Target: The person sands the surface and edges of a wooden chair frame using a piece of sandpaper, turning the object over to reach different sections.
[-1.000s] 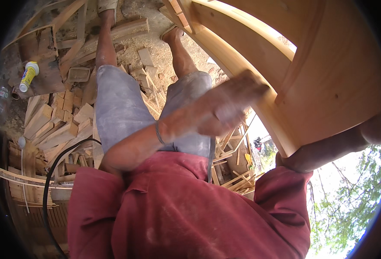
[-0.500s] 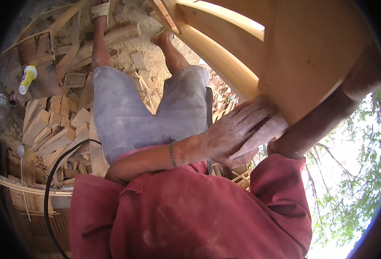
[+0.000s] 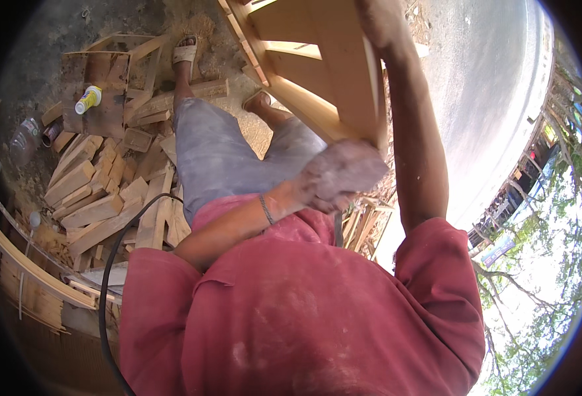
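A pale slatted wooden frame (image 3: 347, 72) stands tilted in front of me at the upper middle, with openings between its slats. My left hand (image 3: 314, 181), with a dark bracelet at the wrist, is closed on a folded, dusty sheet that looks like sandpaper (image 3: 363, 165). Motion blurs this hand and the sheet, just beneath the frame's lower corner; whether they touch the wood I cannot tell. My right arm reaches up along the frame's right side. At the top edge of the view, my right hand (image 3: 378, 23) grips the frame's edge, its fingers partly out of sight.
Wood offcuts (image 3: 93, 191) lie heaped at the left. Beyond them are a yellow-and-white bottle (image 3: 89, 99) on a brown board (image 3: 106, 72) and a clear plastic bottle (image 3: 24, 138). A black cable (image 3: 109, 264) curves past my left side. A paved road (image 3: 482, 86) runs at the right.
The frame has shifted left and up in the view, as my head view turned. My left hand with the sheet has come off the frame's lower corner and slightly left. My right arm now points upward.
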